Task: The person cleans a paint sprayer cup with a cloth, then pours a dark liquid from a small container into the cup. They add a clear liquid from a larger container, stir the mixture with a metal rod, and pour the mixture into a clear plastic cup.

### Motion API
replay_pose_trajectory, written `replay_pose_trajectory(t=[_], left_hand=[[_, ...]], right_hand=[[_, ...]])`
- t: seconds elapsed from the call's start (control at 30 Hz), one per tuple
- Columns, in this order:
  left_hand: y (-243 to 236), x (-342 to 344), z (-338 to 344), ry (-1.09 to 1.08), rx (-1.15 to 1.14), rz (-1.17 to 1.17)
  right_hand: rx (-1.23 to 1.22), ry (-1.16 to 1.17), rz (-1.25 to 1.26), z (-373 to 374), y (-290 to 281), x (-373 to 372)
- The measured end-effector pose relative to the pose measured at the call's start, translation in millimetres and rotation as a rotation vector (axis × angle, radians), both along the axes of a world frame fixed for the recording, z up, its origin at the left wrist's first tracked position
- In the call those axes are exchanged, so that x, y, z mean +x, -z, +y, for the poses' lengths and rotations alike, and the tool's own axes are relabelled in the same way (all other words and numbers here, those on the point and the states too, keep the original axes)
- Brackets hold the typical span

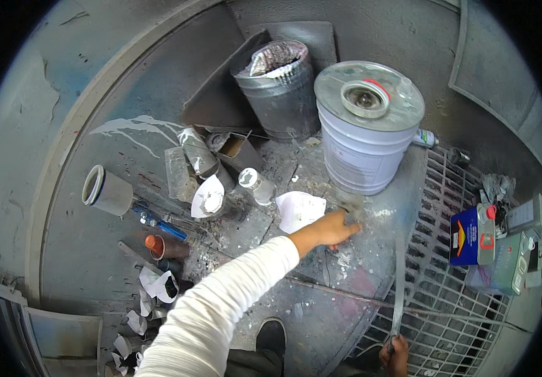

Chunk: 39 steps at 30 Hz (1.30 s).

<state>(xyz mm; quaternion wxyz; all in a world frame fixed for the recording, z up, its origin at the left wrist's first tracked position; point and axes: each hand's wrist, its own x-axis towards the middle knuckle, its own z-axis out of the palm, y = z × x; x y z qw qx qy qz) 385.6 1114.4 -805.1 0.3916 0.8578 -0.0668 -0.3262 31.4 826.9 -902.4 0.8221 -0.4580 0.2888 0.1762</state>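
Observation:
My left hand (324, 231), at the end of a white sleeve, reaches over the paint-spattered surface in front of the white drum (359, 154). Its fingers are closed; a blurred greyish patch lies by the fingertips, and what they hold, if anything, I cannot make out. A torn piece of white paper (297, 210) lies just beyond the wrist. At the lower right, my right hand (396, 357) is wrapped round the lower end of a long, flat grey stick (399, 283), which points away from me. A red-rimmed round opening (366, 99) tops the drum.
A dark bucket (277, 100) stands behind. Used cups, a clear bottle (258, 186) and a blue spray gun (161, 224) with a white cup are on the left. Right, a metal grating (434, 251) adjoins a blue can (472, 235) and other cans. A thin hose or cord crosses the floor.

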Motion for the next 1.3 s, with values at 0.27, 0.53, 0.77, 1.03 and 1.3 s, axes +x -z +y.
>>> replay_pose_trajectory(t=[0.27, 0.53, 0.77, 1.03, 1.3], left_hand=[[-90, 67, 90, -0.079, 0.590, -0.560], [-91, 77, 347, -1.046, 0.805, -0.930], [-42, 105, 394, -1.286, 0.742, -0.577], [-50, 95, 382, -1.139, 0.942, -0.661], [-44, 83, 392, -1.300, 0.668, -0.636]], right_hand=[[-0.360, -0.093, -0.066, 11, -29, 4], [-0.816, -0.286, -0.322, 1, -42, 2], [-1.173, -0.463, -0.163, -16, -106, 30], [-1.337, -0.474, -0.257, -11, -151, 66], [-1.066, -0.351, -0.362, 11, -139, 71]])
